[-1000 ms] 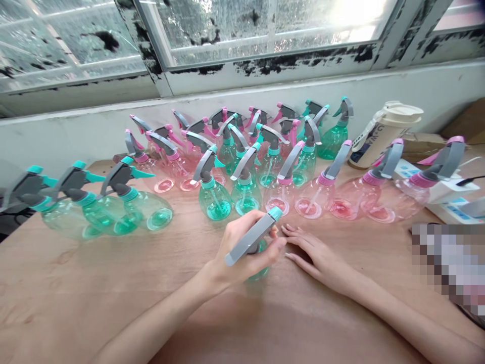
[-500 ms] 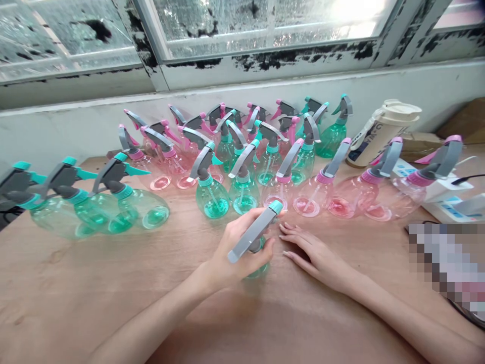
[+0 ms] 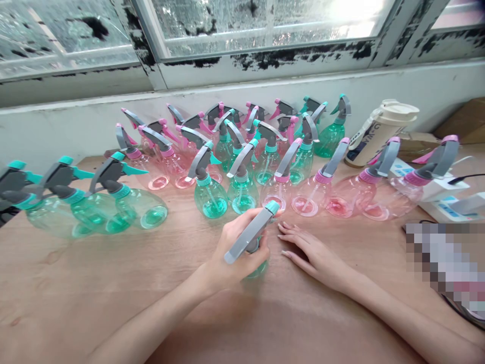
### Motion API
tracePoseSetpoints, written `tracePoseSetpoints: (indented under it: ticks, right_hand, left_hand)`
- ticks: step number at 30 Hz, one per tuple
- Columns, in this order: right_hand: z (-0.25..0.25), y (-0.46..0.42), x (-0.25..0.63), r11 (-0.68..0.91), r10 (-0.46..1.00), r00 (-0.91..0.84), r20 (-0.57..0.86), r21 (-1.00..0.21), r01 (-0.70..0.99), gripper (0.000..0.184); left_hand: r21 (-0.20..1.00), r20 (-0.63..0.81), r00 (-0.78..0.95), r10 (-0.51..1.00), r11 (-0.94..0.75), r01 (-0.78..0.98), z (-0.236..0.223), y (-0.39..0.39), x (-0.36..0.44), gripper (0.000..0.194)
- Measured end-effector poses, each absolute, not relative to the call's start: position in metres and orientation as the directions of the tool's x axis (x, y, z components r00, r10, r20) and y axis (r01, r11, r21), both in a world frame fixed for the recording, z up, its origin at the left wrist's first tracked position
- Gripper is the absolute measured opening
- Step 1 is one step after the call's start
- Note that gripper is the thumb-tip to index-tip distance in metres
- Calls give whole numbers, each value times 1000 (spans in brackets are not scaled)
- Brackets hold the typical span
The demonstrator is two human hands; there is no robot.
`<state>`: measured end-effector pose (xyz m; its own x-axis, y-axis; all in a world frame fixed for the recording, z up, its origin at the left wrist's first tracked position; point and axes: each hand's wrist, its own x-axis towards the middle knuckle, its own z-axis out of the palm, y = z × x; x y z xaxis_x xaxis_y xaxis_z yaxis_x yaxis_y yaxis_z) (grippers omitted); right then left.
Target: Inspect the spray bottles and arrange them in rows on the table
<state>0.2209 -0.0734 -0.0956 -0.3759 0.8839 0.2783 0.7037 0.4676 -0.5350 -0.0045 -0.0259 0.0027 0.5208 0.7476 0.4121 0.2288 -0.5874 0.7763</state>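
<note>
My left hand [image 3: 235,253] is wrapped round a teal spray bottle [image 3: 253,241] with a grey trigger head, standing on the wooden table [image 3: 94,288] in front of me. Its grey trigger points toward me, and its teal nozzle tip points away. Just right of the bottle, my right hand [image 3: 310,253] lies flat on the table with its fingers stretched out and nothing in it. Its fingertips are close to the bottle but apart from it.
Several teal and pink spray bottles [image 3: 242,151] stand in rows near the wall. More teal ones [image 3: 94,202] are at the left, pink ones [image 3: 379,182] at the right. A cream tumbler [image 3: 382,131] and white devices [image 3: 447,197] sit far right.
The left hand has shifted the bottle slightly back and left. The right hand stays flat on the table.
</note>
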Motion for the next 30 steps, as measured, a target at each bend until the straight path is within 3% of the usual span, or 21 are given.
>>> tracePoseSetpoints:
  ticks: [5,17,22,30]
  right_hand:
    - [-96,-73,221,462,887,-373,273,-533,709,36]
    - [-99,-71,222,477,878,-390,276,-543,691,35]
    - [-97,-73,221,468,884,-369,288,-544,696,37]
    - [-96,-73,221,471,882,-382,275,-532,704,36]
  left_hand:
    - [792,406,527,747,-575,204,0,-25,-4,37]
    - [801,412,513,753,-568,189,15,-25,0,4]
    - [800,377,514,771,-551,239,10,-27,-2,29]
    - [810,375,491,786,-536,238,6,-30,-2,30]
